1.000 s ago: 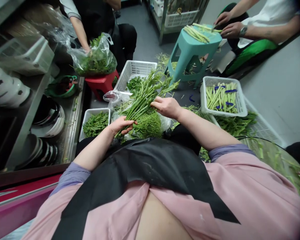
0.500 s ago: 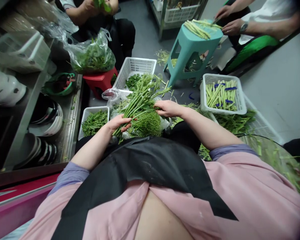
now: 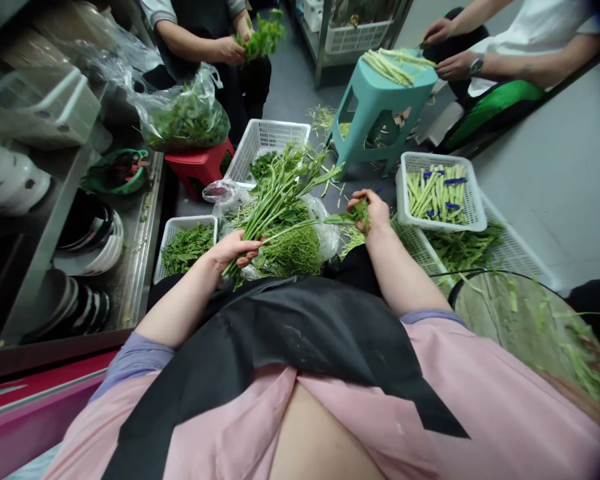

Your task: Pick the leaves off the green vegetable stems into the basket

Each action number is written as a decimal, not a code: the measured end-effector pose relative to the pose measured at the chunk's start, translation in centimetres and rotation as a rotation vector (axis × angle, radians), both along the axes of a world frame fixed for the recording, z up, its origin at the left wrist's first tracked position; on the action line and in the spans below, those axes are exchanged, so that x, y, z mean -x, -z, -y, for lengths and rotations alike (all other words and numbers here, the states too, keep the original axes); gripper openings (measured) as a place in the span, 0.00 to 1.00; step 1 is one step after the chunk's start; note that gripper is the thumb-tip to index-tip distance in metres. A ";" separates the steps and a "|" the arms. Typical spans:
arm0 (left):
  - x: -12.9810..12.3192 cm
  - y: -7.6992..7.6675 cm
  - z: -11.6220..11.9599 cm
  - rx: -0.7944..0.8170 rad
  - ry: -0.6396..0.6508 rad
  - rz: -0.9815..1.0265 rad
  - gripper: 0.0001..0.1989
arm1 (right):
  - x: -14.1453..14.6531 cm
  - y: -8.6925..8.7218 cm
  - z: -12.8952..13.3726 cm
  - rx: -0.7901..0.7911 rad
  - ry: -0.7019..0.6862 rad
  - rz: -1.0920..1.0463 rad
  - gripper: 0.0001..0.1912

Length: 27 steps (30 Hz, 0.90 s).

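Fingers of the left hand (image 3: 237, 248) are clamped round the lower ends of a bunch of leafy stems (image 3: 280, 190), which slants away to the far right above a clear plastic bag (image 3: 329, 230) holding a tangle of thin green stems (image 3: 295, 250). To its right, the right hand (image 3: 374, 212) has its fingers curled together on a tuft of leaves (image 3: 360, 213), with a single stem (image 3: 305, 227) stretching back toward the left hand. Left of the bag, a small white basket (image 3: 193, 219) holds leafy greens; beyond the bunch, a larger white basket (image 3: 240, 157) holds darker leaves. At right, a white crate (image 3: 443, 225) of pale green stalks, some bound in purple bands, overlaps a lower crate (image 3: 523, 250) with long leaves. On the far left, a red stool (image 3: 193, 167) bears a filled bag (image 3: 185, 120). Leaves hide some right fingertips; the green bowl's (image 3: 139, 181) reddish contents are unclear, and both co-workers are cut off above.
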<state>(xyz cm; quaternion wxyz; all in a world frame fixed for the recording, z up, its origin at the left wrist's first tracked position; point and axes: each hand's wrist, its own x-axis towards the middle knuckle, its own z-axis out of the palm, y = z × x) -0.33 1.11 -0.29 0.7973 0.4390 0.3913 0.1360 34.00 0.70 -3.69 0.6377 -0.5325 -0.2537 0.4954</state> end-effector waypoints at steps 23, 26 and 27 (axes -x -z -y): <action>-0.1 0.0 -0.9 -0.024 0.030 -0.008 0.25 | 7.6 -3.4 1.7 -0.274 -1.059 1.320 0.09; -0.7 -0.2 -0.7 -0.063 -0.001 0.034 0.23 | 8.1 -1.5 2.1 -0.063 -0.773 0.685 0.12; -0.9 -0.2 -0.7 -0.070 -0.008 0.044 0.23 | 8.0 -1.0 2.1 0.020 -0.633 0.456 0.12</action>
